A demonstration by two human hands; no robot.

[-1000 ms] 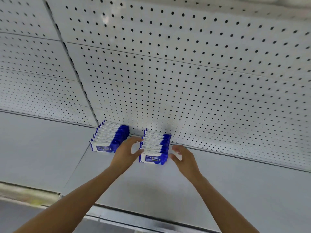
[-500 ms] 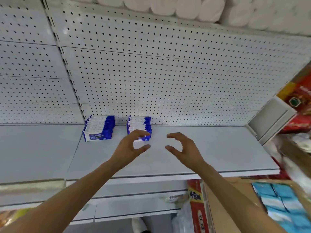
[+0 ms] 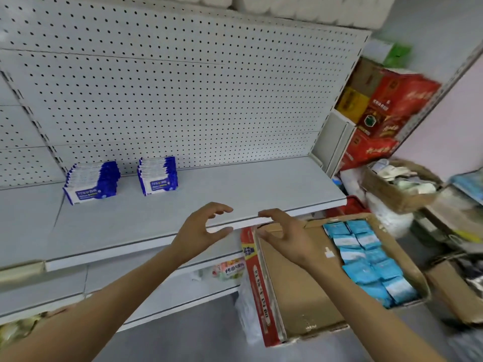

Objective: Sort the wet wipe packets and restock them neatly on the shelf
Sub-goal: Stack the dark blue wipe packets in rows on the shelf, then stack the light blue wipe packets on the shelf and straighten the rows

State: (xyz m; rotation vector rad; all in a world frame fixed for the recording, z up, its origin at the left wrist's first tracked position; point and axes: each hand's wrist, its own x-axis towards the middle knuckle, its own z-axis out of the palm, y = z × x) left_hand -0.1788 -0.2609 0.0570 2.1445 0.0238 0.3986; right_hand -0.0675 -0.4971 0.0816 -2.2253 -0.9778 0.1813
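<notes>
Two rows of wet wipe packets on shelf, far side against pegboard: left row, right row, apart. Left hand and right hand over the shelf's near edge, not touching. Cardboard box right of and below the shelf, more packets in its right half

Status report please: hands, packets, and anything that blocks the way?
Left hand and right hand empty, fingers loosely curled. Two blue packet rows on shelf. Light-blue packets wait in box. Nothing blocks.
</notes>
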